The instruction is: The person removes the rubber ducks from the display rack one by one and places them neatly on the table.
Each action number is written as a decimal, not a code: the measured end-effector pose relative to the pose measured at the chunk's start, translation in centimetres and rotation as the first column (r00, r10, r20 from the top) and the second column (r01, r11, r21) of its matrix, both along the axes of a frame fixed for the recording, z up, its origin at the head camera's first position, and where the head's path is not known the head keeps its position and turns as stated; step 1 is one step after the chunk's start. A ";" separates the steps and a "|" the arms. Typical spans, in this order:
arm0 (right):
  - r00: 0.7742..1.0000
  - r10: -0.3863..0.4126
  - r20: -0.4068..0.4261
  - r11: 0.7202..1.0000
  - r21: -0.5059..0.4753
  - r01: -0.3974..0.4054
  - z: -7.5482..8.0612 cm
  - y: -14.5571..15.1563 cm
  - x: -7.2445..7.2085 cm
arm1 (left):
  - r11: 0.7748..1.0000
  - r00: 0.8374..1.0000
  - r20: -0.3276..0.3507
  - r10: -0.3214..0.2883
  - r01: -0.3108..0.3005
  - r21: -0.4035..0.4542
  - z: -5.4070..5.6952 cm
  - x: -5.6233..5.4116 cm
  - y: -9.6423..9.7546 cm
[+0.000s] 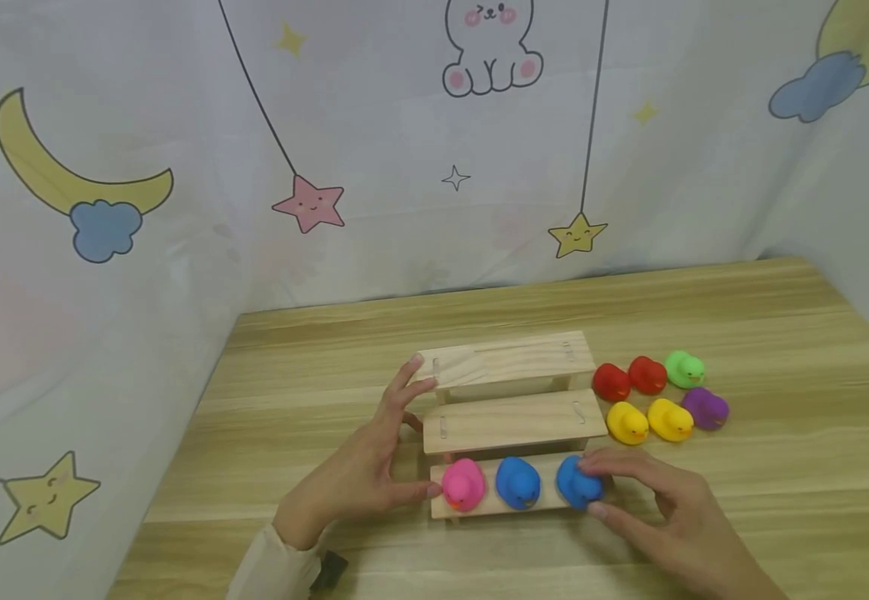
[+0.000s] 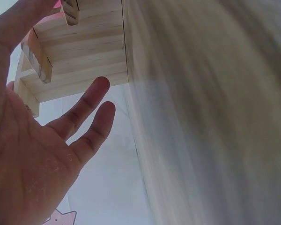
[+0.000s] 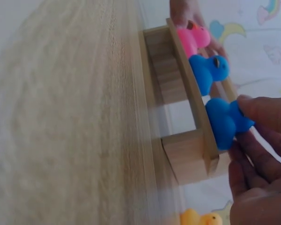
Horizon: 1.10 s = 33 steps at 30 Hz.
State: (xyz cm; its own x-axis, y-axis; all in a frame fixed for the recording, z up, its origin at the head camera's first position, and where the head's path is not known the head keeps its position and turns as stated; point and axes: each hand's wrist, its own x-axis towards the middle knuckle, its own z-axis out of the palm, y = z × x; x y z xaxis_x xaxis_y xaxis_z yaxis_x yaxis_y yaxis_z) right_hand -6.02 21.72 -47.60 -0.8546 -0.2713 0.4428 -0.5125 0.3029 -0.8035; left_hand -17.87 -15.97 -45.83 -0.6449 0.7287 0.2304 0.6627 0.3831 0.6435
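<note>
A three-tier wooden step rack (image 1: 512,423) stands on the table. A pink toy duck (image 1: 463,486), a blue duck (image 1: 517,482) and a second blue duck (image 1: 578,482) line its lowest step from left to right. My right hand (image 1: 677,517) pinches that rightmost blue duck between thumb and fingers; in the right wrist view the duck (image 3: 221,123) sits upright on the board. My left hand (image 1: 367,458) is spread along the rack's left end, thumb at the lowest step beside the pink duck and fingertips at the top step. The left wrist view shows its fingers (image 2: 94,131) extended.
Right of the rack, several more ducks stand on the wood-grain table (image 1: 299,358): two red (image 1: 647,376), one green (image 1: 685,369), two yellow (image 1: 670,420) and one purple (image 1: 706,408). A patterned white curtain (image 1: 404,242) hangs behind the table. A small dark object (image 1: 331,572) lies by the left sleeve.
</note>
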 end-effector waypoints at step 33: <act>0.956 -0.285 -0.074 0.958 0.005 0.287 0.1 4.9 0.4 | 1.000 1.000 0.011 -0.004 0.004 0.012 0.0 -0.1 0.0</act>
